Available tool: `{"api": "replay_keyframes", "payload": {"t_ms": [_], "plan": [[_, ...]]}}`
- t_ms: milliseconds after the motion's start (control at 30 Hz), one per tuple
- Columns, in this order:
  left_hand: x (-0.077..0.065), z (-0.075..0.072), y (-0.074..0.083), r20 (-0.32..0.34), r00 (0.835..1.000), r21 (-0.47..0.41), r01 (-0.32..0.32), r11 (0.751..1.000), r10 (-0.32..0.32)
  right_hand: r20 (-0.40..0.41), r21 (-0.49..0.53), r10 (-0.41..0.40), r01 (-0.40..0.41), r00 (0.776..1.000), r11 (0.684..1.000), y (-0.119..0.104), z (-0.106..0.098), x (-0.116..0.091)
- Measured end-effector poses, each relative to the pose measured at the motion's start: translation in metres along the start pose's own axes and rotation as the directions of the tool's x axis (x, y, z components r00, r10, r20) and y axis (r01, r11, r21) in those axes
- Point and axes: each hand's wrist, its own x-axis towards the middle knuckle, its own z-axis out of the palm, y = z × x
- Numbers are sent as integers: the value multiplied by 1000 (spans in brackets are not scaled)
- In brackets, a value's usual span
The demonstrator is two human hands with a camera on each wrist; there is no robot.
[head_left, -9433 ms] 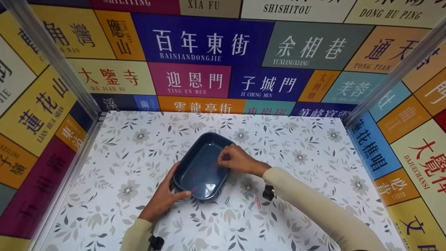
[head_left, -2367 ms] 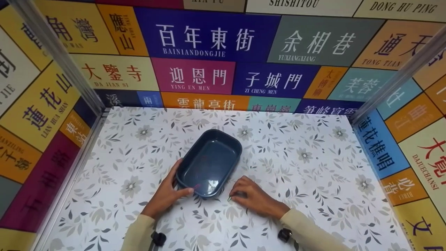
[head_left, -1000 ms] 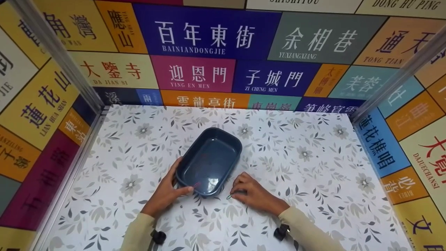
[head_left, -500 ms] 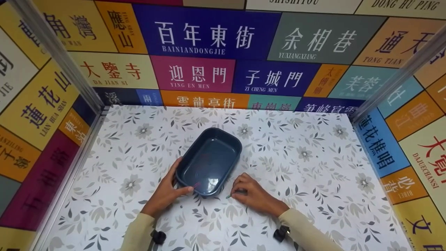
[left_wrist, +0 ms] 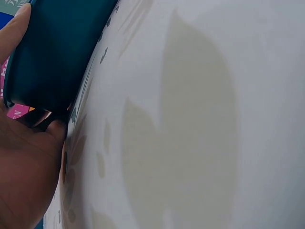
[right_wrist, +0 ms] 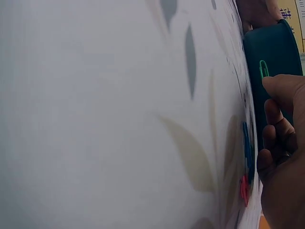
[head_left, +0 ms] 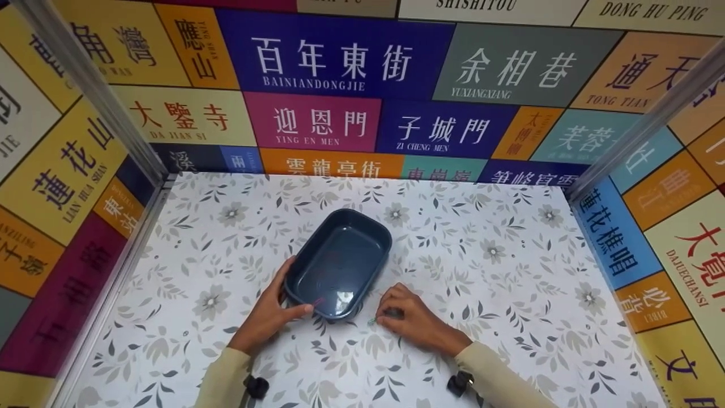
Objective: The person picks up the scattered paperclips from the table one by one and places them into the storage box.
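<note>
A dark blue rectangular tray point(head_left: 345, 266) lies on the table. My left hand point(head_left: 266, 317) grips its near left side, thumb on the rim and fingers along the outer wall. Beside the tray's near right corner, my right hand point(head_left: 416, 317) pinches a green paper clip point(right_wrist: 264, 68) between thumb and fingers. In the right wrist view a blue paper clip point(right_wrist: 247, 148) and a red paper clip point(right_wrist: 244, 191) lie on the table under that hand; the head view hides them. A pink paper clip point(head_left: 319, 301) is inside the tray, near the left thumb.
The table point(head_left: 481, 215) has a white covering with grey leaves and flowers. A back wall point(head_left: 317, 122) and side walls of coloured sign panels enclose it, with metal posts at the corners. Dark camera mounts point(head_left: 256, 387) sit at both wrists.
Earlier my right hand was over the tray with a red paper clip, and loose clips showed on the table. It has since come down beside the tray, pinching a green clip. Left hand stays put.
</note>
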Motion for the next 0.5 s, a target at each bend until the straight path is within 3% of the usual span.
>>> {"api": "replay_keyframes", "payload": {"t_ms": [233, 500], "plan": [[0, -1, -1, 12, 1000, -21, -16, 1000, 17, 5, -14, -51, 51, 999, 999, 16, -5, -5], [1, 0, -2, 6, 1000, -18, -18, 1000, 18, -18, -2, -77, 77, 997, 997, -18, -19, 7]]}}
